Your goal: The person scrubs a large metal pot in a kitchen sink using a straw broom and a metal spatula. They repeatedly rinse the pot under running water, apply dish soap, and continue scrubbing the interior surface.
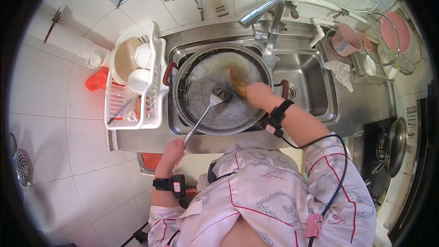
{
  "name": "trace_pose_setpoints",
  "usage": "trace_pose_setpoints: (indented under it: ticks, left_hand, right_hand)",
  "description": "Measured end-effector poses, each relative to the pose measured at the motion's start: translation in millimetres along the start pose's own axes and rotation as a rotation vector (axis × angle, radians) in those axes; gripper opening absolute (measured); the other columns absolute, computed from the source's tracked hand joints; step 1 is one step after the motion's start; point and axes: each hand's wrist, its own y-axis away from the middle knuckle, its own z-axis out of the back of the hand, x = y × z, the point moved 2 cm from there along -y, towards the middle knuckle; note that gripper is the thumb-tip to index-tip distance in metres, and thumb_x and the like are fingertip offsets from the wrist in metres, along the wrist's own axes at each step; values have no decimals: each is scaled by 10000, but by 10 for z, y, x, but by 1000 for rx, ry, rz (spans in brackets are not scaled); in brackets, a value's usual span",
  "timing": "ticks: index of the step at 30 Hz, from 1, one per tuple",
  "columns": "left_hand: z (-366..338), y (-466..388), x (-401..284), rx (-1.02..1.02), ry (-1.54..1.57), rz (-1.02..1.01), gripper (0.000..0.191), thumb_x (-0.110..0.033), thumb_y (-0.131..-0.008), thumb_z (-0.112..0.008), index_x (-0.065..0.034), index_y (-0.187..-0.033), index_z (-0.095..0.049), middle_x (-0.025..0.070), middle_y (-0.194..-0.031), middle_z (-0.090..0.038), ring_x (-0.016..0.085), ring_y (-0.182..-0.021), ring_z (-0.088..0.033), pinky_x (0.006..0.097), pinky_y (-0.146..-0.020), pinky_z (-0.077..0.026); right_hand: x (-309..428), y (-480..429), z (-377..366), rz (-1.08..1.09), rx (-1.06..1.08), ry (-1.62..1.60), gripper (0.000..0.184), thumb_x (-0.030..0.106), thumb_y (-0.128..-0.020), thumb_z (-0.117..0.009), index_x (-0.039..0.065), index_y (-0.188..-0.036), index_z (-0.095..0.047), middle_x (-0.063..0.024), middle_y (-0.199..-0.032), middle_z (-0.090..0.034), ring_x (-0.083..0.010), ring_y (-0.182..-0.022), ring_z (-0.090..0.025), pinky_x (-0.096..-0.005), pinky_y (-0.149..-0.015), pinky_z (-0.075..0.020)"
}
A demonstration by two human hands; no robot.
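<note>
A large round metal pan (223, 131) with two brown handles sits over the left sink basin and holds foamy, cloudy water. My left hand (175, 151) grips the handle end of a metal spatula (198, 123), whose slotted blade rests in or just over the water near the pan's middle. In my right hand (259, 95) is a yellowish-brown scrubber or brush (237, 79), blurred, above the water just beyond the blade. Its exact kind cannot be told.
A white plastic dish rack (149, 103) with bowls stands left of the pan. Behind rises a chrome faucet (272, 24); to the right lie the second basin (301, 82) and a crumpled white cloth (339, 72). A frying pan (397, 147) is on the stove at far right.
</note>
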Motion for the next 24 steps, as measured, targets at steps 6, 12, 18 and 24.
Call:
trace_pose_setpoints:
  ticks: [6, 12, 18, 24]
  left_hand:
    - [3, -2, -36, 5, -83, 10, 476, -375, -945, -328, 9, -780, -555, 138, -652, -563, 272, -604, -540, 388, -599, -428]
    - [-2, -37, 61, -95, -126, -67, 478, -368, -943, -323, 25, -803, -556, 203, -740, -592, 364, -724, -565, 436, -678, -423]
    - [-140, -63, 303, -167, -85, -158, 442, -345, -940, -331, 14, -814, -555, 213, -748, -581, 379, -733, -561, 437, -681, -424]
    - [-188, 57, 441, -269, -73, -147, 410, -329, -940, -333, 1, -809, -537, 204, -726, -573, 395, -729, -553, 443, -662, -425]
  right_hand:
    - [185, 229, -76, 276, 28, -1, 157, 51, -660, -590, 18, -790, -671, -193, -821, -649, -345, -778, -638, -410, -675, -518]
    - [-167, 153, 117, 130, 23, 89, 157, 60, -691, -584, 30, -812, -679, -185, -848, -652, -324, -800, -643, -401, -685, -522]
    - [-330, 47, 56, -66, -63, 15, 191, 65, -713, -572, 29, -865, -682, -181, -882, -655, -322, -842, -642, -394, -711, -524]
    - [-24, 287, 65, 86, -165, -103, 139, 62, -680, -568, -14, -760, -652, -234, -792, -634, -371, -769, -633, -416, -677, -524]
